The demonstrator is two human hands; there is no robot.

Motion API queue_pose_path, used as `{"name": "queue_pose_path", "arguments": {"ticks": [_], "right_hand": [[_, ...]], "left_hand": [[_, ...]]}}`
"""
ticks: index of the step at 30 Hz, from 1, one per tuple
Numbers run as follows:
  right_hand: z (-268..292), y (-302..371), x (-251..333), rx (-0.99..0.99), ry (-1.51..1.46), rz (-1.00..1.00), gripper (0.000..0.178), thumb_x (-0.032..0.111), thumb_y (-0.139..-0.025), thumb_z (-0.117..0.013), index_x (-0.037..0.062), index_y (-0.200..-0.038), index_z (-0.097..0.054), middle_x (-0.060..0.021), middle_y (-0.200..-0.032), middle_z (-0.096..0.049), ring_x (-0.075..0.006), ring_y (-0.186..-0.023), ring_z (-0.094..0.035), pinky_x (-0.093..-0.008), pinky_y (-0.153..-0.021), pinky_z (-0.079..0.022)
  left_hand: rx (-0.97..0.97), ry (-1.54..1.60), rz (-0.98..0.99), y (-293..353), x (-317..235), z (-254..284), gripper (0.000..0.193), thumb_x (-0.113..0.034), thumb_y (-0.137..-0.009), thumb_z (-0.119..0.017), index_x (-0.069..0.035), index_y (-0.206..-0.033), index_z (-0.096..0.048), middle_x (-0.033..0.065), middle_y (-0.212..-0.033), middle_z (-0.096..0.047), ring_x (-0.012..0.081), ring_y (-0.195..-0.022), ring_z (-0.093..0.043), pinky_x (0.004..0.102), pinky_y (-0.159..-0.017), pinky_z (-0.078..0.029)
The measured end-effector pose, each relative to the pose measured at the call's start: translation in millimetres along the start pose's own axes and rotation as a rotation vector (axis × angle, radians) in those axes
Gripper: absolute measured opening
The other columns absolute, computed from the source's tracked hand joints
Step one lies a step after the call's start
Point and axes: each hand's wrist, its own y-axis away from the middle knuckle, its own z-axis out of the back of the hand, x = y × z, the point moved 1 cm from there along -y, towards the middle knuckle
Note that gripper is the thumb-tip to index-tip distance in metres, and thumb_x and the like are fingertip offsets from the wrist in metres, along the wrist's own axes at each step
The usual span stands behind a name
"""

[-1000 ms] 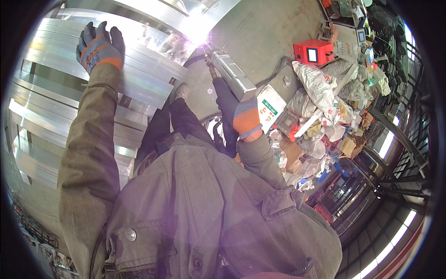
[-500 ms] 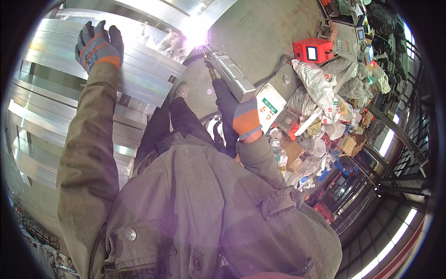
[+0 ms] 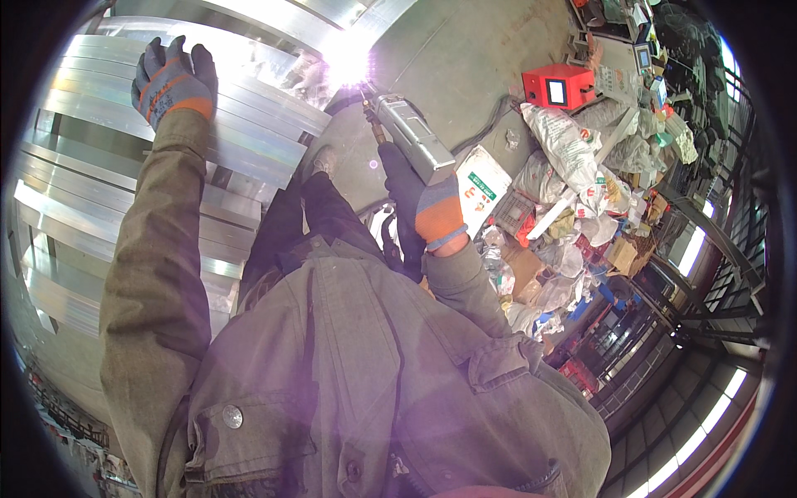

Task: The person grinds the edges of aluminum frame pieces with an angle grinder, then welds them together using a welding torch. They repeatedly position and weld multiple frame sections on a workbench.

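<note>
My left hand (image 3: 175, 83), in a grey and orange work glove, rests on the stacked silver metal bars (image 3: 249, 124) at the upper left. Its fingers are stretched out and a little apart. My right hand (image 3: 438, 212), gloved alike, is closed round the rear of a welding torch (image 3: 413, 137) with a silver box-shaped body. The grip itself is hidden behind the glove. From the torch's tip, an intense white-violet glare (image 3: 347, 68) shines at the ends of the bars and washes out the spot where it meets the metal.
A red box-shaped machine (image 3: 558, 87) with a lit screen stands at the upper right, and a dark cable (image 3: 490, 124) runs across the floor. White sacks (image 3: 560, 149), a cardboard piece (image 3: 525, 274) and mixed scrap pile up on the right. A white printed box (image 3: 481, 187) lies beside my right hand.
The torch and my right hand have shifted very slightly to the left, with the glare still burning. My left hand stays on the bars, almost unmoved.
</note>
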Motion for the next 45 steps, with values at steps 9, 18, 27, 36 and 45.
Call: {"name": "queue_pose_path", "arguments": {"ticks": [9, 18, 27, 36, 45], "right_hand": [[7, 10, 9, 0.017, -0.011, -0.029, 0.037, 0.026, -0.105, -0.079, 0.0006, -0.132, -0.077, -0.0136, -0.111, -0.080, -0.0277, -0.100, -0.075, -0.0362, -0.085, -0.057], [74, 43, 95, -0.183, -0.185, 0.146, 0.038, 0.021, -0.105, -0.082, -0.0009, -0.135, -0.074, -0.0068, -0.102, -0.078, -0.0135, -0.085, -0.069, -0.0312, -0.073, -0.055], [179, 15, 22, -0.102, -0.159, 0.000, 0.027, 0.017, -0.098, -0.089, 0.0019, -0.115, -0.076, 0.0011, -0.090, -0.071, -0.0105, -0.080, -0.064, -0.0309, -0.068, -0.051], [327, -64, -31, -0.035, -0.410, 0.055, 0.018, 0.013, -0.098, -0.088, 0.0056, -0.109, -0.075, 0.0006, -0.085, -0.069, -0.0103, -0.074, -0.065, -0.0296, -0.063, -0.050], [387, -127, -27, 0.059, -0.332, 0.033, 0.023, 0.015, -0.097, -0.087, 0.0043, -0.111, -0.073, -0.0012, -0.082, -0.067, -0.0125, -0.071, -0.065, -0.0314, -0.062, -0.051]], "left_hand": [[-0.005, 0.023, -0.017, 0, 1, 0, 0.046, -0.054, -0.102, -0.066, -0.029, -0.139, -0.077, 0.0094, -0.165, -0.059, 0.0360, -0.153, -0.051, 0.0532, -0.129, -0.037], [0.014, 0.056, -0.020, 4, -2, 11, 0.060, -0.054, -0.107, -0.061, -0.021, -0.157, -0.064, 0.0167, -0.165, -0.057, 0.0406, -0.156, -0.048, 0.0556, -0.130, -0.035], [0.062, 0.020, 0.032, 45, -46, 53, 0.083, -0.054, -0.102, -0.072, -0.006, -0.166, -0.051, 0.0196, -0.173, -0.048, 0.0401, -0.160, -0.044, 0.0576, -0.133, -0.032], [0.253, -0.022, 0.304, 152, -183, 62, 0.105, -0.072, -0.102, -0.063, 0.002, -0.172, -0.037, 0.0235, -0.182, -0.031, 0.0438, -0.168, -0.029, 0.0598, -0.137, -0.022], [0.332, -0.124, 0.415, 150, -208, 52, 0.108, -0.072, -0.103, -0.062, 0.001, -0.176, -0.028, 0.0250, -0.185, -0.024, 0.0458, -0.171, -0.021, 0.0628, -0.137, -0.016]]}}
